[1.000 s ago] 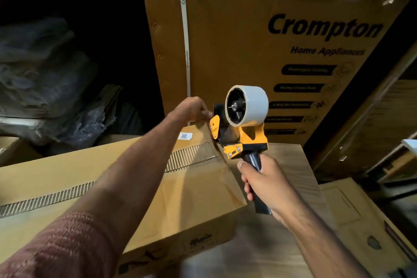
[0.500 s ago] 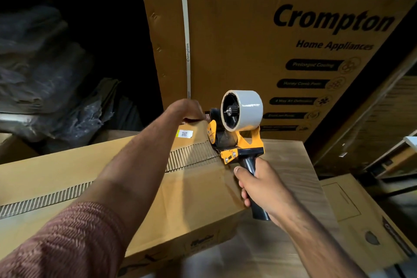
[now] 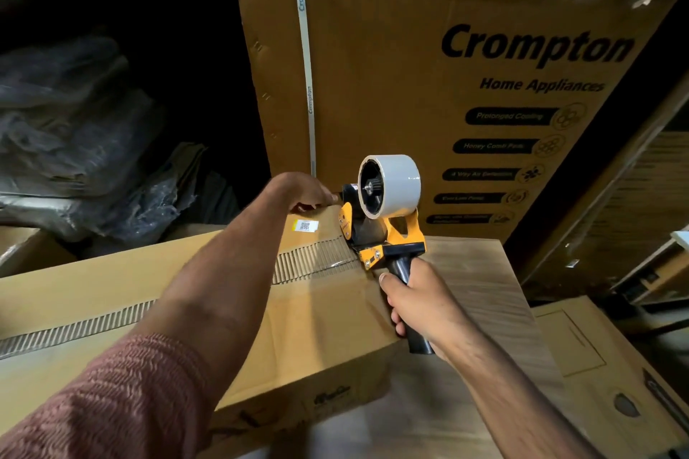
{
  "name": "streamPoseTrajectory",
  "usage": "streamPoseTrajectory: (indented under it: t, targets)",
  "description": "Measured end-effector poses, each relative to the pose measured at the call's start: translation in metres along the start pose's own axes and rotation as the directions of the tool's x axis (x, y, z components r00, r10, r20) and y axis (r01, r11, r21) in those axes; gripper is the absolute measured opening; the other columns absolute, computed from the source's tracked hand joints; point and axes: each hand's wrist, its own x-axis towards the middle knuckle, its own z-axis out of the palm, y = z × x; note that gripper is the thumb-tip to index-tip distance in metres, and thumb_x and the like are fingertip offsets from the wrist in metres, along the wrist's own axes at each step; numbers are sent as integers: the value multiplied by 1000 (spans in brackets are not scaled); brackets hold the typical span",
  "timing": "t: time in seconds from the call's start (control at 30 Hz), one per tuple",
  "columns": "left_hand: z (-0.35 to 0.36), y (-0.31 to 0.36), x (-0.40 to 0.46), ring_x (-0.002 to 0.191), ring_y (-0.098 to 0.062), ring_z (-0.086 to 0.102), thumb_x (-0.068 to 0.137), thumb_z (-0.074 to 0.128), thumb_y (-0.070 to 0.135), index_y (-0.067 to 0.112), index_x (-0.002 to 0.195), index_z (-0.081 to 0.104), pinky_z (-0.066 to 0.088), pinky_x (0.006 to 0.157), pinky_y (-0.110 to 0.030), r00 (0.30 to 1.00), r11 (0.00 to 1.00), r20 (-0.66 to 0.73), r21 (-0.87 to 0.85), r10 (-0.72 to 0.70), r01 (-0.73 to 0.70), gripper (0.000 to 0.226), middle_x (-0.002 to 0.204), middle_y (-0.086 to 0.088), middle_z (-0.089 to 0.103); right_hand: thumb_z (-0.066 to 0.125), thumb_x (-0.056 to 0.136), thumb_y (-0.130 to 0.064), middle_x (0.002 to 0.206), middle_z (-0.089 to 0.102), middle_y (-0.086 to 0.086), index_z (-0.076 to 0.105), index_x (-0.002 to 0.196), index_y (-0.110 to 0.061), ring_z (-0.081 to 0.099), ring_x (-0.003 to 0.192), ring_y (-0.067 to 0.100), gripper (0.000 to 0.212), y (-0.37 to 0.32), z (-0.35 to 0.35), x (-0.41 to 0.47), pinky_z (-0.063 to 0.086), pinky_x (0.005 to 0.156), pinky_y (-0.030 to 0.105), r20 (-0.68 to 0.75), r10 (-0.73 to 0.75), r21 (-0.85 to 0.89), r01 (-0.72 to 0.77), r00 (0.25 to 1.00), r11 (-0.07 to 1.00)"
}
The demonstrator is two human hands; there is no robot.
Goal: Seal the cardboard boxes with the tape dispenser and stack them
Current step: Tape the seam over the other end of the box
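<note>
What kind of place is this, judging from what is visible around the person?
Probably a storeroom or warehouse for home appliances. A tall Crompton carton with a strap stands behind, more cardboard boxes lie around, and plastic-wrapped bundles are piled in the dark at left.

A dim storeroom: stacked appliance cartons [image 3: 428, 86] (Crompton-branded), plastic-wrapped bundles [image 3: 74, 130] beside them

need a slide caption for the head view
Right hand sets tape dispenser at cardboard box seam; left hand at the far edge.
</note>
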Motion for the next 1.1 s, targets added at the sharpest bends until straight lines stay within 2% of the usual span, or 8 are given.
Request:
streamPoseTrajectory:
  t: [0.07, 0.17, 0.3, 0.4, 0.5, 0.63, 0.73, 1.1]
  targets:
    - [3, 1, -10, 84, -17, 56, 100, 52, 43, 17, 93, 66, 44, 79, -30, 999, 1000, -38, -9, 12, -12, 30, 85, 0, 61, 53, 96, -24, 67, 52, 8, 47, 91, -10, 52, 52, 21, 16, 0, 1, 2, 46, 49, 31, -3, -8, -7, 8, 1000, 1000]
    - [25, 3, -16, 68, -10, 52, 100, 48, 22, 14, 77, 59, 39, 62, -20, 978, 953, -192, 303, 81, -19, 27, 82, 0, 56, 52, 96, -25, 66, 54, 7, 47, 91, -10, 53, 52, 21, 16, -1, -1, -1, 47, 50, 33, 6, -27, -49, 27, 1000, 998]
    - [51, 5, -24, 62, -9, 50, 100, 47, 12, 10, 83, 57, 37, 52, -20, 948, 962, -301, 272, 101, -17, 20, 76, 0, 54, 52, 95, -24, 69, 56, 10, 47, 88, -11, 56, 55, 24, 16, 3, -10, -22, 51, 54, 39, 20, -58, -102, 59, 998, 993]
    - [60, 9, -26, 78, -21, 64, 97, 59, 21, 8, 79, 62, 53, 71, -32, 933, 1000, -359, 30, 16, -5, 22, 88, -9, 67, 53, 94, -21, 65, 51, 7, 46, 84, -11, 52, 49, 21, 16, 20, -22, -59, 45, 49, 35, 26, -71, -118, 73, 997, 990]
    - [69, 11, -29, 95, -28, 65, 90, 67, 42, 8, 98, 70, 53, 91, -42, 895, 999, -445, -32, -19, 5, 35, 102, -10, 69, 52, 96, -19, 64, 48, 4, 46, 85, -11, 49, 44, 18, 14, 42, -34, -103, 42, 43, 29, 41, -57, -115, 61, 998, 991]
    - [84, 10, -50, 123, -35, 51, 87, 54, 58, 28, 124, 62, 33, 108, -64, 830, 988, -557, 142, 32, 57, 49, 130, -11, 60, 52, 94, -20, 63, 47, 3, 42, 80, -14, 50, 47, 20, 19, 57, -38, -120, 44, 44, 31, 14, -101, -170, 102, 995, 980]
    - [105, 3, -74, 148, -38, 19, 93, 51, 54, 33, 151, 33, 10, 116, -66, 882, 968, -456, 249, 120, -3, 64, 159, -14, 27, 53, 94, -27, 63, 51, 6, 42, 81, -14, 57, 52, 28, 21, 55, -40, -116, 52, 51, 41, 34, -95, -130, 98, 995, 987]
    - [145, 11, -105, 148, -35, 19, 99, 49, 44, 30, 148, 38, 7, 117, -63, 776, 977, -621, 213, 109, 33, 52, 162, -14, 21, 53, 94, -25, 67, 50, 5, 45, 84, -14, 53, 50, 21, 17, 86, -48, -151, 45, 45, 30, 61, -92, -68, 96, 994, 993]
